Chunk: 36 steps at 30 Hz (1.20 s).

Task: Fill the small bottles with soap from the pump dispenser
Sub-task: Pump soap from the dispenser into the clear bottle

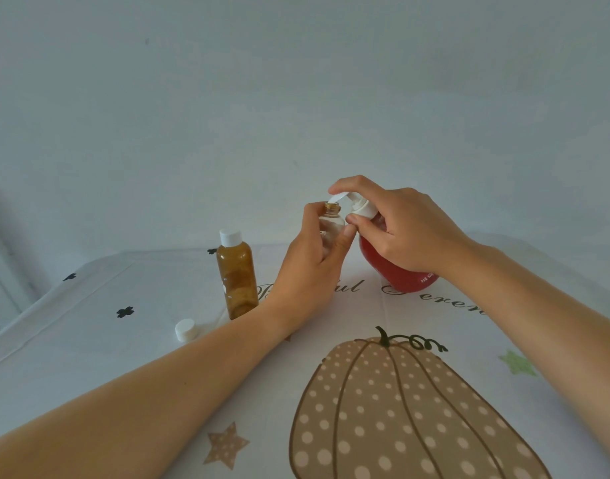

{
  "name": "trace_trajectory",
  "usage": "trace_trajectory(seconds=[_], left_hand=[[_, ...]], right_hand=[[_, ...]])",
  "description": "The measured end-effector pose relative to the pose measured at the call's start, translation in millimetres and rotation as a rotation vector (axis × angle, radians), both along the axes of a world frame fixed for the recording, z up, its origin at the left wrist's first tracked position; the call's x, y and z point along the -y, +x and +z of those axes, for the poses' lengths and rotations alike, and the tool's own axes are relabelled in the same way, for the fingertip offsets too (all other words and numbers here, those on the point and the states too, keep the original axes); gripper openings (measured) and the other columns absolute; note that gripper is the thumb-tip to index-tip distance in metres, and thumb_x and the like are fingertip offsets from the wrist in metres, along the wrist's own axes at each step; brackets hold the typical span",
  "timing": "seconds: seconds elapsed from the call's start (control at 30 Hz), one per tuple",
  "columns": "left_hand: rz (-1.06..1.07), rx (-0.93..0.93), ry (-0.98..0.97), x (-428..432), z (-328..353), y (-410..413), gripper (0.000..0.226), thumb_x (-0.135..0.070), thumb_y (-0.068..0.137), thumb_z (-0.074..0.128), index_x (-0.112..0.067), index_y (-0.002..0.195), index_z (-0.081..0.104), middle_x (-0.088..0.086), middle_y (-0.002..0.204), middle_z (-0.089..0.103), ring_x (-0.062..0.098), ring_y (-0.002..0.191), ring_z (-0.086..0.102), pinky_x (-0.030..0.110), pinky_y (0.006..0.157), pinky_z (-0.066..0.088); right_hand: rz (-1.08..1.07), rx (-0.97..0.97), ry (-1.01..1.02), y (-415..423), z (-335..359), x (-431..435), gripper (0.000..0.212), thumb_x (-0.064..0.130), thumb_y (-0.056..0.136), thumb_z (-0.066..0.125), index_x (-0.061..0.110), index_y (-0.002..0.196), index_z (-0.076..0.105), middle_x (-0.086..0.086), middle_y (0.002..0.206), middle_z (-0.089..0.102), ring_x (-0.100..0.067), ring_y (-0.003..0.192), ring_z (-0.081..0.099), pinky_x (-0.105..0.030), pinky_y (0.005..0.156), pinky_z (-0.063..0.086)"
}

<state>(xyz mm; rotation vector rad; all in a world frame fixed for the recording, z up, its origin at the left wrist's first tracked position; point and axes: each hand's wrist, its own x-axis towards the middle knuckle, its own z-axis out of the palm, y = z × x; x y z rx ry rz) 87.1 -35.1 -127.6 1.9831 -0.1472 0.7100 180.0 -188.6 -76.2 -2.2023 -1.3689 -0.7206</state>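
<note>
Head: dispenser [393, 271], small bottle [331, 221] near far table [89, 357] edge.

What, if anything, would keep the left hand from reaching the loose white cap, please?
Probably yes, it can reach: the white cap lies uncovered close by, though the left hand grips the small bottle.

The far middle of the bench [89, 340] is crowded: the left hand [310, 267], wrapped round a small clear bottle [331, 223], sits hard against the right hand [400, 226] gripping the red pump dispenser [396, 271], with no gap to pass between them. Just left stands an upright capped amber bottle [237, 276], a loose white cap [185, 329] near its foot. Both forearms slant across the near cloth. Open bench lies between them and out towards the left edge.
</note>
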Motion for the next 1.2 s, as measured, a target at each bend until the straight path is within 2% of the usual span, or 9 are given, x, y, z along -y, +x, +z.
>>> trace_trajectory(seconds=[0.17, 0.23, 0.33, 0.5, 0.6, 0.8, 0.97, 1.1, 1.2], left_hand=[[0.054, 0.025, 0.037, -4.0, -2.5, 3.2, 0.027, -0.052, 0.108, 0.051, -0.042, 0.128, 0.036, -0.012, 0.093, 0.066, 0.013, 0.084, 0.074, 0.041, 0.066, 0.064], [0.060, 0.034, 0.048, -5.4, -3.5, 4.7, 0.026, -0.054, 0.108, 0.050, -0.045, 0.128, 0.036, -0.014, 0.092, 0.066, 0.012, 0.083, 0.074, 0.038, 0.066, 0.063], [0.055, 0.041, 0.052, -5.3, -3.2, 4.7, 0.025, -0.052, 0.108, 0.050, -0.045, 0.128, 0.035, -0.005, 0.091, 0.066, 0.018, 0.081, 0.072, 0.040, 0.062, 0.060], [0.026, 0.025, 0.061, -3.5, -4.4, 3.8, 0.023, -0.050, 0.109, 0.049, -0.044, 0.128, 0.036, 0.008, 0.095, 0.067, 0.024, 0.082, 0.070, 0.039, 0.063, 0.057], [0.029, 0.020, 0.084, -2.9, -4.8, 4.4, 0.022, -0.051, 0.109, 0.047, -0.046, 0.126, 0.035, 0.010, 0.096, 0.067, 0.024, 0.082, 0.070, 0.040, 0.065, 0.058], [0.039, 0.037, 0.039, -2.8, -0.4, 2.1, 0.023, -0.052, 0.109, 0.049, -0.043, 0.126, 0.036, 0.012, 0.092, 0.065, 0.027, 0.080, 0.068, 0.043, 0.058, 0.056], [0.040, 0.021, 0.031, -2.2, -0.2, 2.2, 0.026, -0.051, 0.109, 0.049, -0.041, 0.128, 0.035, 0.005, 0.092, 0.064, 0.022, 0.080, 0.069, 0.041, 0.059, 0.057], [0.040, 0.022, 0.049, -2.6, -2.1, 2.7, 0.025, -0.052, 0.108, 0.048, -0.042, 0.127, 0.036, 0.008, 0.093, 0.065, 0.024, 0.080, 0.069, 0.043, 0.061, 0.058], [0.030, 0.002, 0.081, -2.2, -4.2, 2.9, 0.023, -0.053, 0.108, 0.046, -0.043, 0.126, 0.035, 0.012, 0.096, 0.067, 0.026, 0.081, 0.069, 0.046, 0.064, 0.059]], right_hand=[[0.015, -0.015, -0.006, 0.6, 0.7, 1.0, 0.047, 0.028, 0.104, 0.050, 0.044, 0.148, 0.047, 0.008, 0.051, 0.048, -0.011, 0.056, 0.056, -0.030, 0.056, 0.044], [0.015, -0.016, -0.006, 1.0, 0.5, 1.1, 0.047, 0.028, 0.104, 0.051, 0.043, 0.148, 0.047, 0.009, 0.050, 0.048, -0.011, 0.056, 0.056, -0.027, 0.056, 0.041], [0.011, -0.016, -0.004, 1.5, 0.1, 1.1, 0.045, 0.028, 0.104, 0.051, 0.042, 0.146, 0.048, 0.010, 0.050, 0.047, -0.010, 0.057, 0.057, -0.024, 0.056, 0.036], [-0.009, -0.007, 0.037, 0.2, -1.0, 0.7, 0.033, 0.029, 0.105, 0.058, 0.041, 0.136, 0.056, 0.011, 0.050, 0.049, -0.006, 0.060, 0.058, -0.026, 0.059, 0.039], [-0.013, -0.010, 0.040, -0.2, -0.6, 0.6, 0.030, 0.029, 0.105, 0.058, 0.040, 0.133, 0.056, 0.012, 0.050, 0.049, -0.005, 0.062, 0.058, -0.027, 0.060, 0.039], [0.008, -0.010, 0.004, -0.1, -0.1, 0.4, 0.047, 0.028, 0.102, 0.052, 0.041, 0.147, 0.048, 0.009, 0.050, 0.048, -0.011, 0.055, 0.056, -0.030, 0.056, 0.045], [0.018, -0.006, 0.003, 1.5, 0.1, 1.3, 0.051, 0.024, 0.101, 0.053, 0.041, 0.149, 0.047, 0.009, 0.049, 0.046, -0.011, 0.054, 0.054, -0.029, 0.054, 0.043], [0.002, 0.001, 0.019, 1.2, -0.7, 0.4, 0.040, 0.026, 0.103, 0.057, 0.041, 0.140, 0.053, 0.008, 0.049, 0.046, -0.012, 0.055, 0.055, -0.027, 0.055, 0.039], [-0.023, -0.003, 0.046, 0.0, -1.1, -0.2, 0.029, 0.030, 0.104, 0.059, 0.041, 0.131, 0.057, 0.010, 0.049, 0.047, -0.006, 0.058, 0.055, -0.027, 0.057, 0.038]])
